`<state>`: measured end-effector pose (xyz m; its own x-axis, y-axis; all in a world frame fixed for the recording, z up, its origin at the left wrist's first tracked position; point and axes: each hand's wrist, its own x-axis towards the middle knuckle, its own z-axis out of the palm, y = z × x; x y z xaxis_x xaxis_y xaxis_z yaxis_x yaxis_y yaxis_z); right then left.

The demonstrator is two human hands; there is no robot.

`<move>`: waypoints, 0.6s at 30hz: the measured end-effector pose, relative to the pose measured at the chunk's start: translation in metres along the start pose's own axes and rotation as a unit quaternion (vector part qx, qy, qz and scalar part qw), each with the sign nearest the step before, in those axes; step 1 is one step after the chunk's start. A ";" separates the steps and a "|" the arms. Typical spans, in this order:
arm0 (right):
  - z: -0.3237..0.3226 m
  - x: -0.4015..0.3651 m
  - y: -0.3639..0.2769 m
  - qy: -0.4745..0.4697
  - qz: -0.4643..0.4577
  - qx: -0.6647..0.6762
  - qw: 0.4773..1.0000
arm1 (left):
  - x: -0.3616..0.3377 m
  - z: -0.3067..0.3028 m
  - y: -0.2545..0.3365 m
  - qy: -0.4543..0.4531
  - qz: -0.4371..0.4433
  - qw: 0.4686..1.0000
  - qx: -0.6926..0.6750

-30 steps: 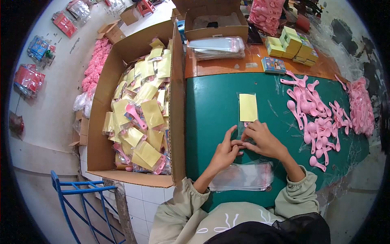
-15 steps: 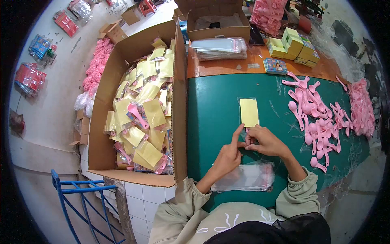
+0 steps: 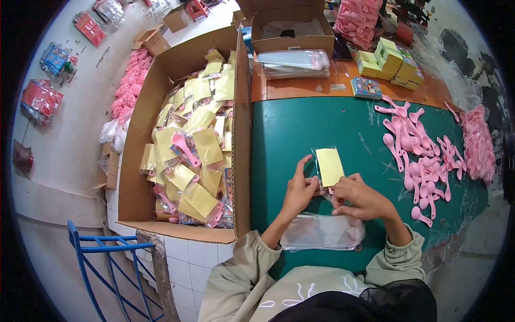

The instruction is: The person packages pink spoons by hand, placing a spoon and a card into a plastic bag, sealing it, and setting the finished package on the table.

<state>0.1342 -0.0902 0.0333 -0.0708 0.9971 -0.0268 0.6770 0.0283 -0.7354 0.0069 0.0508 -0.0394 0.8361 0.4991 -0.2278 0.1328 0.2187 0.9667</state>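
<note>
A clear plastic bag with a pale yellow card (image 3: 329, 167) in it lies slightly tilted between my hands, over the green table. A bit of pink shows at its lower end, mostly hidden by fingers. My left hand (image 3: 299, 194) is at its lower left edge, thumb and lower fingers closed on the plastic, index finger stretched up alongside. At the lower right end, my right hand (image 3: 365, 198) has curled fingers pinching the bag's clear end. Just below both hands rests a stack of clear plastic bags (image 3: 322, 233).
At left stands a large cardboard box (image 3: 242, 161) full of packed bags with yellow cards and pink spoons. Loose pink spoons (image 3: 424, 174) lie right on the green table (image 3: 284, 129). Behind are card stacks (image 3: 387, 56), more clear bags (image 3: 294, 63) and a small open box (image 3: 292, 44).
The bag with the yellow card has come nearer to me and tilted slightly. My left hand has shifted left and up, its index finger off the card. My right hand has moved right and down.
</note>
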 end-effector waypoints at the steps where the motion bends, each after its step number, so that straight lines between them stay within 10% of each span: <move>1: -0.001 -0.001 0.001 0.014 0.006 -0.014 1.000 | -0.002 0.004 0.006 -0.003 -0.015 1.000 -0.027; 18: -0.046 -0.035 -0.020 -0.042 -0.030 0.028 0.998 | 0.008 -0.001 0.007 0.039 -0.018 0.997 -0.062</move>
<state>0.1572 -0.1226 0.0802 -0.1729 0.9843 -0.0365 0.6276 0.0815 -0.7743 0.0139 0.0570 -0.0345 0.7875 0.5515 -0.2752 0.0913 0.3373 0.9370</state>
